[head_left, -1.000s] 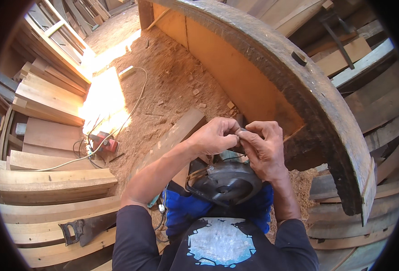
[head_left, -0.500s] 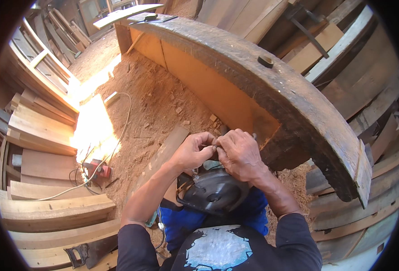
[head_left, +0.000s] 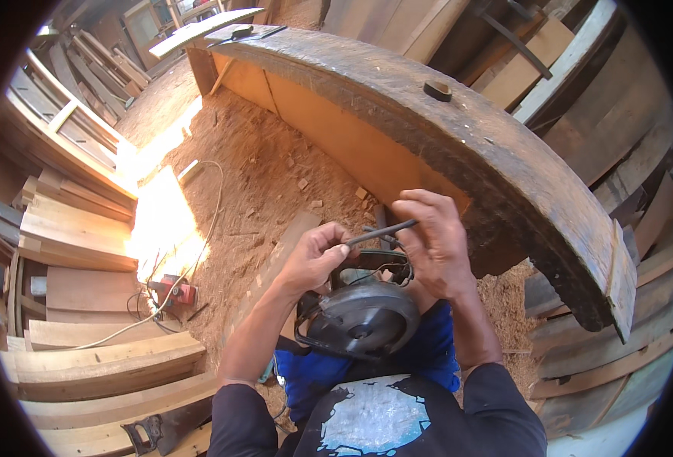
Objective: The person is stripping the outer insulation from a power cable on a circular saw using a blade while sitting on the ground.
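Note:
My left hand (head_left: 317,255) pinches a short, dark, cable-like piece (head_left: 378,232) between thumb and fingers. Its other end reaches to my right hand (head_left: 435,244), whose fingers are bent but apart; whether they touch that end is unclear. Below both hands a circular saw (head_left: 363,320) lies on my lap, its round guard and disc toward me. Thin dark wires curve out of the saw's far side, close under my right fingers.
A long timber bench (head_left: 496,152) curves across the right, with a dark roll (head_left: 438,92) on top. A red power tool (head_left: 173,292) with a pale cord lies on the sawdust floor. Stacked boards (head_left: 100,354) and a handsaw (head_left: 161,434) are at left; more planks lean at right.
My hands, close together before, have parted. The right has moved outward and its fingers have spread, so the dark cable-like piece now shows between them. The view has shifted slightly.

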